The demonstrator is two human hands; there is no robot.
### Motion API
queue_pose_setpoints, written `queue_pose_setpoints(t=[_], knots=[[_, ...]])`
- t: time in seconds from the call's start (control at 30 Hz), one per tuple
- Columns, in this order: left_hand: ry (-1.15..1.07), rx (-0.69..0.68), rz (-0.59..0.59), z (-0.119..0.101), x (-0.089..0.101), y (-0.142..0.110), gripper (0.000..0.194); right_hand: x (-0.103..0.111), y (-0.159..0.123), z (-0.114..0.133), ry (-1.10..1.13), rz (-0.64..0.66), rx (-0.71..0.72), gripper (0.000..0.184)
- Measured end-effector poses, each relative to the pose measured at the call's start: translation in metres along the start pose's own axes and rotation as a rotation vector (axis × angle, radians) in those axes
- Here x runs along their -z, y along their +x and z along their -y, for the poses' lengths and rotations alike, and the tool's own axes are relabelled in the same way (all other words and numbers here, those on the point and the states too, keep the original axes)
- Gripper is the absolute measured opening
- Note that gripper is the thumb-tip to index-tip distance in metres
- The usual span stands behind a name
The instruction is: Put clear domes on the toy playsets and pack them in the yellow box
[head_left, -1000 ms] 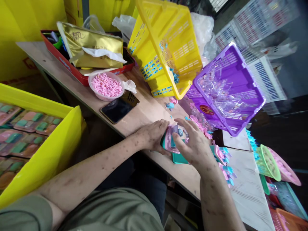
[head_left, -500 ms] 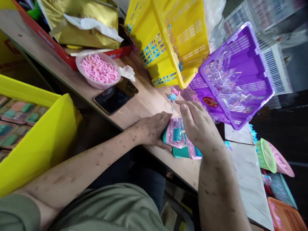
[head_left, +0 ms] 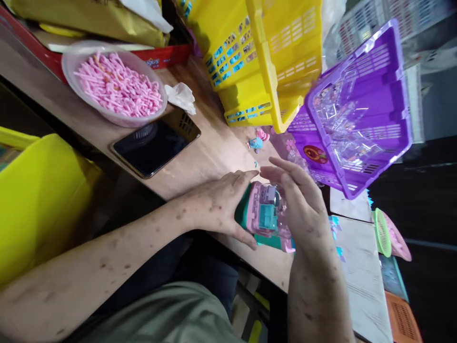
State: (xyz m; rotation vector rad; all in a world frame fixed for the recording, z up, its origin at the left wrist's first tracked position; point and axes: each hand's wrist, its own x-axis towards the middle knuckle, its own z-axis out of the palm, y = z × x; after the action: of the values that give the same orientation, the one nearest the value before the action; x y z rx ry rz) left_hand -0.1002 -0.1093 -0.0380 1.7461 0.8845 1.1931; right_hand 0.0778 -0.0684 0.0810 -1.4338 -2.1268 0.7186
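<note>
A small pink toy case (head_left: pixel 270 209) with a clear cover and teal and lilac pieces inside is near the table's front edge. Its left end is green, and another green and pink part shows beneath it. My left hand (head_left: pixel 228 207) spans that green end, thumb on the near side and fingers on the far side, gripping it. On the other side, my right hand (head_left: pixel 303 200) has its fingers stretched out and slightly apart, along the case's right edge. Whether the right palm touches the case is hidden. Beyond the hands lie small blue and pink toy figures (head_left: pixel 256 142).
A bowl of pink pieces (head_left: pixel 121 88), a phone (head_left: pixel 157 143) and a crumpled tissue (head_left: pixel 181 97) are at left. Behind stand a yellow basket (head_left: pixel 271 62) and a purple basket (head_left: pixel 385 105) holding clear packets. A yellow bin (head_left: pixel 46 205) is beside the table.
The view has shifted closer to the table. My right hand has come down from above the case to its right side, and more of the clear cover now shows. My left hand stays at the green end.
</note>
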Motion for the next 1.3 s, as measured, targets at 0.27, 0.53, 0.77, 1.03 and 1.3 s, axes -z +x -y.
queue_pose_setpoints(t=[0.27, 0.53, 0.77, 1.03, 1.3], knots=[[-0.157, 0.062, -0.001, -0.007, 0.014, 0.000, 0.035, 0.000, 0.000, -0.006, 0.051, -0.098, -0.073, 0.031], [-0.114, 0.068, 0.020, -0.007, 0.013, -0.001, 0.031, 0.003, 0.003, -0.007, 0.019, -0.078, -0.098, 0.028], [-0.075, 0.147, 0.067, -0.015, 0.012, 0.005, 0.030, -0.001, 0.000, -0.006, 0.030, -0.086, -0.116, 0.029], [-0.060, 0.072, 0.180, -0.010, 0.020, 0.002, 0.072, -0.002, 0.002, -0.017, 0.140, -0.003, -0.098, 0.035], [0.080, -0.081, 0.056, -0.004, 0.006, 0.000, 0.112, -0.016, 0.000, -0.025, 0.262, -0.197, -0.069, 0.039]])
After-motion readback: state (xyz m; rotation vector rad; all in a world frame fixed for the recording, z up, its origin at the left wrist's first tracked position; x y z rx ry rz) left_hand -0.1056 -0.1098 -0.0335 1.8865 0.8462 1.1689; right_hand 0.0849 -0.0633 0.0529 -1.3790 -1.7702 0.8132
